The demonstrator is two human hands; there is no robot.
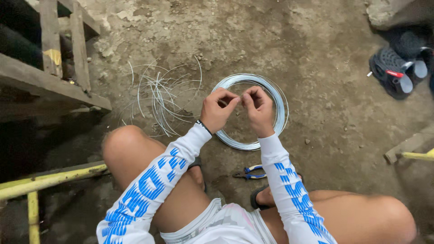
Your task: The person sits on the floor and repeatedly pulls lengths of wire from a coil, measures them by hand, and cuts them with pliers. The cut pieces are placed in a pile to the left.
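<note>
Wire coil (253, 144) partly behind hands

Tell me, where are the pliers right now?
The pliers lie on the dirt floor between the person's feet, low in the head view, just below the wire coil and under the right forearm.

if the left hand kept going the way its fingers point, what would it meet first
Probably the right hand: the left hand points its fingers across at it, fingertips nearly touching above the wire coil. Depth is unclear.
</note>
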